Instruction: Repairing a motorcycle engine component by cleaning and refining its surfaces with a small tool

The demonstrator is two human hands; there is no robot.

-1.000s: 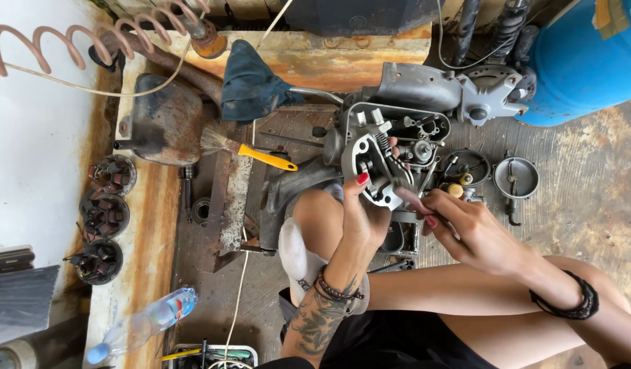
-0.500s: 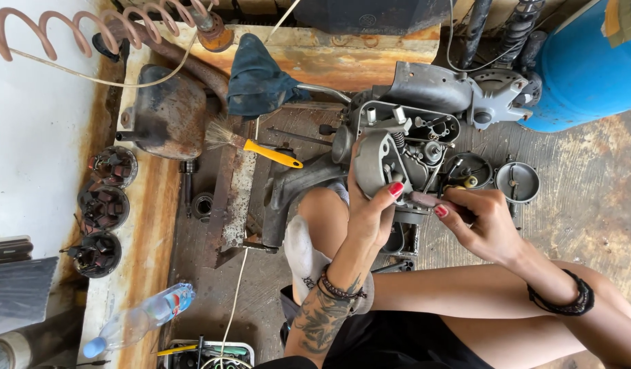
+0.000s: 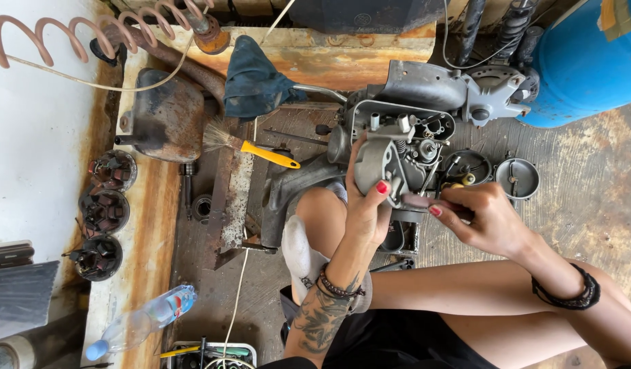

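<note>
Your left hand (image 3: 365, 212) has its grip clamped round the grey metal carburettor body (image 3: 377, 164), held above your knee. Just right of it, your right hand (image 3: 481, 220) pinches a small dark tool (image 3: 419, 201) touching the body's underside.

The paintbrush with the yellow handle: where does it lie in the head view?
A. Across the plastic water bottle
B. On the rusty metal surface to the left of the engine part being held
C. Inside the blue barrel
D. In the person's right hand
B: the paintbrush lies on the rusty metal surface, left of the grey engine part gripped by the left hand, and no hand touches it.
</note>
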